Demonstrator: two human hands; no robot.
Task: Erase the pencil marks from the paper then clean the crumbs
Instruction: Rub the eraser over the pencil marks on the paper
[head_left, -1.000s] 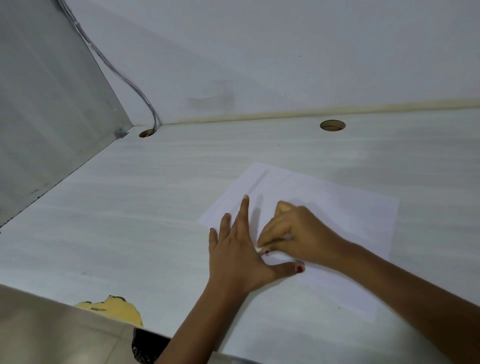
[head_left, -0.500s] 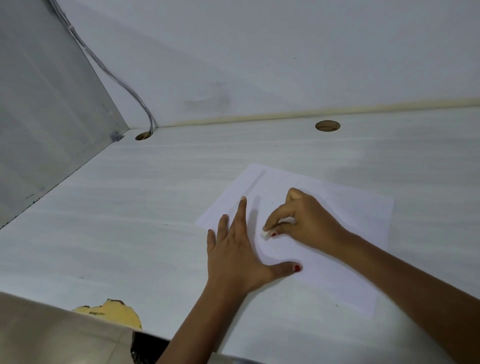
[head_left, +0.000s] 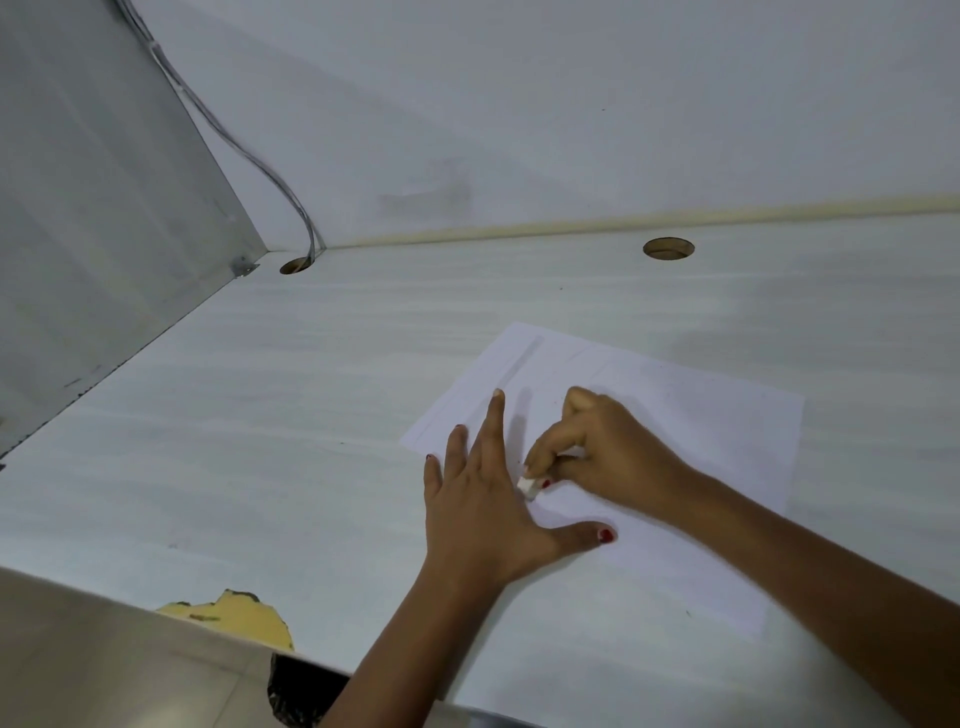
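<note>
Fingers (head_left: 545, 451) of the right hand (head_left: 615, 457) curl tightly around a small white eraser (head_left: 529, 486), pinching it with its tip down on the paper (head_left: 717, 431). Just beside it, the left hand (head_left: 483, 514) lies flat, its fingers straight and spread and its thumb out, pressing the near-left part of the paper. The paper lies on the pale counter (head_left: 260, 415), and a round hole (head_left: 668, 248) sits well behind it.

One view only: the head camera is looking forward and down, hovering close over the left hand (head_left: 480, 514) and right hand (head_left: 615, 457), tilting so the counter (head_left: 260, 441) is slanting toward the back wall (head_left: 571, 104).
</note>
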